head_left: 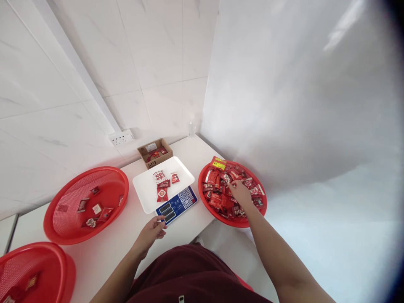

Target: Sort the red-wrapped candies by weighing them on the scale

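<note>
My right hand [241,194] reaches into the full red basket [202,200] on the right, its fingers closed at the edge of a small red snack packet [226,178] with a white emblem. Many other red wrapped packets lie around it. Just in front of the blue keypad scale [176,206] hovers my left hand [150,233], fingers loosely bent and apart, holding nothing. On the scale's white tray [143,189] are several packets: a white-and-red one [159,176], a small one [175,178] and a red one [162,194].
Left of the scale stands a red mesh basket [121,189] with several packets. Another red basket [67,269] is at the lower left. Behind the tray sits a cardboard box [160,159] with red packets. A clear bottle [191,129] stands in the corner by the wall.
</note>
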The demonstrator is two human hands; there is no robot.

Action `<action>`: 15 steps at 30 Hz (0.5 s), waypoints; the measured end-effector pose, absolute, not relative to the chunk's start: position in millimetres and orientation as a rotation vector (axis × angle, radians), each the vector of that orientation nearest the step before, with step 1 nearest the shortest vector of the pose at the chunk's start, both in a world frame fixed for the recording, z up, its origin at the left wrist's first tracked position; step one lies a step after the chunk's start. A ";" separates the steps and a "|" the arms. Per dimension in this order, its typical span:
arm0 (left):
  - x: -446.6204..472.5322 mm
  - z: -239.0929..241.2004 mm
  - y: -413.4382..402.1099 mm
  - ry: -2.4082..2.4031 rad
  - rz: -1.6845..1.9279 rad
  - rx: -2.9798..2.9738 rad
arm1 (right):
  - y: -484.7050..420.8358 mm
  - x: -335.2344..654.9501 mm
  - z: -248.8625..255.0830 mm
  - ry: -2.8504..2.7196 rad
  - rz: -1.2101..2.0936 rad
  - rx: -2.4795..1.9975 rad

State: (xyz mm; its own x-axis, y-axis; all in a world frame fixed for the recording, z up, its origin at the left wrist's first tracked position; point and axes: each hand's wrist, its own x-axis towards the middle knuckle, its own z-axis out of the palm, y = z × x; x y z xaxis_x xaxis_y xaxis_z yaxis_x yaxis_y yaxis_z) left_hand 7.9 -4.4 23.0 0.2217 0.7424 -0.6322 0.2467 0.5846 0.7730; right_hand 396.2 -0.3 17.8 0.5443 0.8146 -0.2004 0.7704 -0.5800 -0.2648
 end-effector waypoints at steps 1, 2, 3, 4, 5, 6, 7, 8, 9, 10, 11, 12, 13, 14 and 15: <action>8.6 22.0 -4.4 1.342 0.422 0.943 | 0.9 392.9 17.7 -1.414 0.467 -2.618; 9.6 21.5 -4.4 1.336 0.421 0.947 | 1.9 388.4 17.0 -1.476 0.475 -2.602; 10.8 21.6 -4.5 1.326 0.419 0.951 | 2.9 383.4 15.8 -1.534 0.479 -2.588; 12.1 22.5 -4.7 1.318 0.415 0.952 | 3.9 378.2 14.3 -1.585 0.481 -2.580; 13.4 24.1 -4.9 1.314 0.410 0.951 | 4.8 373.4 12.6 -1.623 0.484 -2.580; 14.6 26.2 -5.2 1.313 0.407 0.948 | 5.6 369.5 11.0 -1.646 0.489 -2.589; 15.7 28.7 -5.4 1.313 0.403 0.945 | 6.0 366.8 9.9 -1.658 0.496 -2.603; 16.4 31.1 -5.8 1.314 0.401 0.942 | 6.0 365.3 9.4 -1.663 0.502 -2.617; 16.7 33.1 -6.2 1.312 0.401 0.941 | 5.3 365.1 9.6 -1.663 0.509 -2.627; 16.5 34.4 -6.7 1.310 0.401 0.941 | 4.0 366.1 10.6 -1.660 0.517 -2.634; 16.0 35.0 -7.3 1.309 0.403 0.941 | 1.8 368.0 12.2 -1.654 0.526 -2.637; 15.1 34.7 -8.0 1.311 0.405 0.940 | -1.0 370.6 14.3 -1.647 0.536 -2.637; 14.1 33.8 -8.7 1.312 0.406 0.937 | -4.5 373.6 16.9 -1.642 0.546 -2.635; 13.1 32.6 -9.4 1.316 0.405 0.932 | -8.5 376.5 19.7 -1.633 0.556 -2.633; 12.4 31.4 -10.0 1.317 0.400 0.927 | -12.7 379.1 22.7 -1.619 0.564 -2.632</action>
State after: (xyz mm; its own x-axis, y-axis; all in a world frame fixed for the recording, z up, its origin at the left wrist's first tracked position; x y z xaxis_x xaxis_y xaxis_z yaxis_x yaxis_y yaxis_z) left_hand 12.4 -10.0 31.4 0.2510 0.7229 -0.6437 0.2423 0.5969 0.7648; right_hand 379.1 -12.7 22.7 0.4040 0.8639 -0.3006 0.8638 -0.4685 -0.1855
